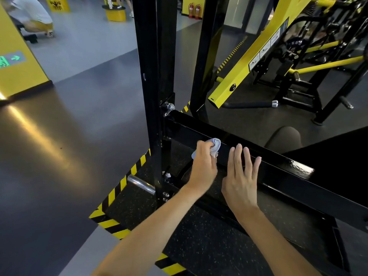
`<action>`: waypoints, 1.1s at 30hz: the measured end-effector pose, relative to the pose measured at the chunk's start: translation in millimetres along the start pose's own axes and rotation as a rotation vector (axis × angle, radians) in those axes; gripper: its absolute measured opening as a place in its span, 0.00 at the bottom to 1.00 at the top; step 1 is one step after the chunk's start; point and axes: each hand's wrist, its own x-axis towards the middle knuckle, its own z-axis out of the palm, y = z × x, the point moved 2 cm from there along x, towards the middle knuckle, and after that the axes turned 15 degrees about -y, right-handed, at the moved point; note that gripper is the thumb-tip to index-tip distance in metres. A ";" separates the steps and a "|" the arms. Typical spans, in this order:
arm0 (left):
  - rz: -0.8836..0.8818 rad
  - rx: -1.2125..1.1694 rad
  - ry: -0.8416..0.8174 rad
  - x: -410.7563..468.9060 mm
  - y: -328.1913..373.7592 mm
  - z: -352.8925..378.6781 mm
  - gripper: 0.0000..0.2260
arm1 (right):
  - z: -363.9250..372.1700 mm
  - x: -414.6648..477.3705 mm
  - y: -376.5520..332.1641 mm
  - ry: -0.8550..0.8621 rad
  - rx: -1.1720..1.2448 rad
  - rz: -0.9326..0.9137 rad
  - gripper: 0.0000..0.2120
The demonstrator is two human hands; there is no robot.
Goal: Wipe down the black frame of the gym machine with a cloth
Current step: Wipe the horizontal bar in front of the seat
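Observation:
A glossy black horizontal beam (278, 172) of the gym machine runs from a black upright post (155, 76) down to the right. My left hand (203, 166) grips a bunched pale blue cloth (216, 146) and presses it against the beam's top edge, a short way right of the post. My right hand (242, 176) lies beside it with straight fingers, their tips resting on the beam's front face and top edge.
A chrome peg (141, 184) sticks out low on the post. Yellow-black hazard tape (119, 188) borders the speckled rubber mat (199, 236). A yellow and black machine (258, 52) stands behind the beam. A person crouches far off at the top left (31, 14).

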 end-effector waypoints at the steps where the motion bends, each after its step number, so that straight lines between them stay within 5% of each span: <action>1: 0.029 0.032 -0.004 2.2 -7.5 -4.8 0.04 | -0.9 -0.6 0.4 0.000 -0.010 -0.007 0.32; 6: -0.331 -0.181 0.477 36.4 -51.7 -63.5 0.03 | -5.1 -0.5 -1.7 -0.021 -0.012 0.011 0.37; 8: -0.292 -0.162 0.403 30.0 -39.8 -47.8 0.05 | -6.1 0.2 -2.6 -0.018 0.015 0.013 0.36; 12: -0.013 0.008 -0.078 -6.4 -5.8 -0.5 0.05 | -6.4 0.2 0.3 -0.021 0.021 -0.021 0.36; 14: -0.022 0.004 -0.020 1.7 -13.8 -15.8 0.04 | -7.8 -0.9 4.1 -0.031 0.020 -0.047 0.36; 19: -0.362 -0.171 0.451 31.0 -35.9 -59.3 0.07 | -13.5 -20.3 11.2 -0.038 0.080 -0.032 0.32; 24: -0.081 -0.100 -0.026 -6.4 -1.1 -0.6 0.07 | -5.0 -48.8 19.2 -0.006 0.175 0.128 0.38; 26: -0.112 -0.124 0.053 4.2 -7.0 -14.7 0.04 | -2.6 -56.9 28.0 -0.018 0.172 0.179 0.43; 30: -0.354 -0.195 0.538 26.9 -7.0 -30.4 0.08 | 3.7 -72.8 46.0 -0.063 0.150 0.285 0.45; 33: -0.234 -0.115 0.331 10.3 34.2 25.1 0.08 | 9.5 -76.7 54.2 -0.100 0.146 0.325 0.45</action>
